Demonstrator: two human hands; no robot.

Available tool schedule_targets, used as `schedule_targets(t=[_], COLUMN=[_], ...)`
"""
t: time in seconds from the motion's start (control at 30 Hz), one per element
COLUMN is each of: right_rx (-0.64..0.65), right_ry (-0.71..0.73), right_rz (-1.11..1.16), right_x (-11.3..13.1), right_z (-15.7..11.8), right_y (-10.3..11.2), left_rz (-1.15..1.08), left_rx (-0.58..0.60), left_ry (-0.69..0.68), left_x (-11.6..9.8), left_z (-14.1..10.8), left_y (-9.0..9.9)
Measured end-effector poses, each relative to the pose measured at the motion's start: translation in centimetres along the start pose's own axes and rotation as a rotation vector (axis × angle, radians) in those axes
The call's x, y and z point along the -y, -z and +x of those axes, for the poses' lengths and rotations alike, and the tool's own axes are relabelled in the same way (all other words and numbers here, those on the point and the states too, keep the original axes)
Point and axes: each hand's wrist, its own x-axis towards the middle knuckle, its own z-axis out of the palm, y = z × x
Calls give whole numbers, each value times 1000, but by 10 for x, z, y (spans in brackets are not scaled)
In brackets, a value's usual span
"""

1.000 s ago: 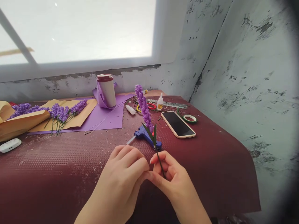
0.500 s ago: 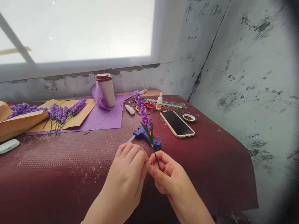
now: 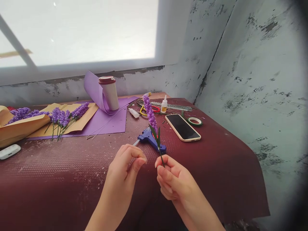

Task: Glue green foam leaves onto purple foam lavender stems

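Observation:
My right hand (image 3: pixel 173 183) pinches the green stem (image 3: pixel 161 156) of a purple foam lavender spray (image 3: pixel 150 114) between thumb and fingers. The spike stands nearly upright, with narrow green leaves (image 3: pixel 156 138) spreading just below it. My left hand (image 3: pixel 122 173) hangs a short way left of the stem, not touching it. Its fingertips curl toward the thumb, and nothing shows between them. Beyond both hands lies a blue hot glue gun (image 3: pixel 150 139) on the maroon mat (image 3: pixel 72 183).
Nearby on the mat are a phone (image 3: pixel 183 127), green floral tape (image 3: pixel 194 121), a glue bottle (image 3: pixel 164 105), scissors (image 3: pixel 149 109) and wires. Further left are lilac foam sheets (image 3: pixel 106 123), a white cup (image 3: pixel 110 94), and lavender sprays on kraft paper (image 3: pixel 72 120). A wall bounds the right.
My left hand has moved left, away from the stem and my right hand. The lilac foam sheet beside the white cup has sprung up and now stands taller behind it.

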Motion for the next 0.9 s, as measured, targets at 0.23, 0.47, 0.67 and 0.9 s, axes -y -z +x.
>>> schedule_targets(t=[0.23, 0.47, 0.67, 0.9], right_rx=[-154, -341, -330, -159], right_ry=[80, 219, 291, 211], right_rz=[28, -225, -656, -943], right_x=[10, 14, 12, 18], right_z=[0, 2, 8, 60], right_y=[11, 28, 13, -38], left_rz=[9, 211, 224, 221], left_rx=[11, -105, -228, -412], left_ry=[141, 128, 118, 198], left_x=[-1, 2, 6, 22], left_z=[-2, -4, -8, -14], left_y=[-2, -6, 0, 33])
